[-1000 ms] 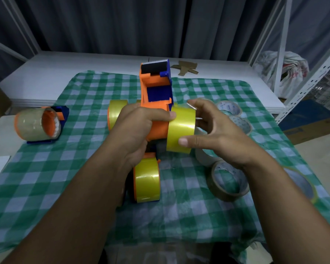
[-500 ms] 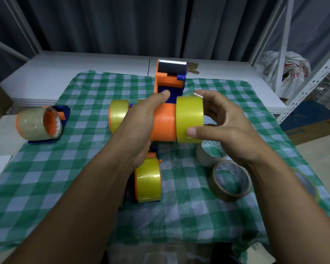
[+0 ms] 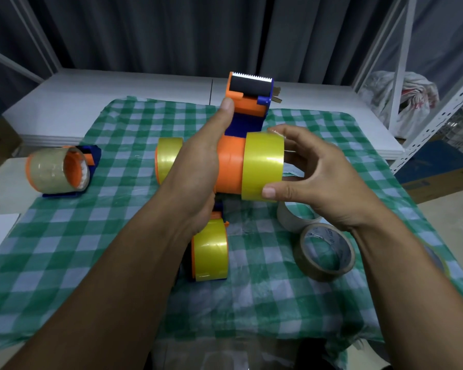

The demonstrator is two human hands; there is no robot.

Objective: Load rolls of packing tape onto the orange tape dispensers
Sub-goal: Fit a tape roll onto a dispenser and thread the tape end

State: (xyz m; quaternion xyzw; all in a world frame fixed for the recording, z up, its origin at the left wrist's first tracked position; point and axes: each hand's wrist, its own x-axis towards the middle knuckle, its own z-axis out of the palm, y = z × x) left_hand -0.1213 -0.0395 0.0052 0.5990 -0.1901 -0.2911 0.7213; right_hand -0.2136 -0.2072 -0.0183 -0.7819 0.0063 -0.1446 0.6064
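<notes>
The left hand (image 3: 198, 169) grips the orange dispenser (image 3: 247, 102) at frame centre, held above the green checked cloth (image 3: 118, 236) on the tabletop (image 3: 145, 86). The right hand (image 3: 321, 180) pinches a yellow tape roll (image 3: 262, 166) between thumb and fingers. The roll sits partway on the dispenser's orange hub (image 3: 229, 166). A loose brown roll (image 3: 305, 264) lies at lower right.

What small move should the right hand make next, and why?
Probably push the yellow roll left along the orange hub: the right hand holds it at the hub's end, bare orange showing beside it, while the left hand grips the dispenser.
</notes>
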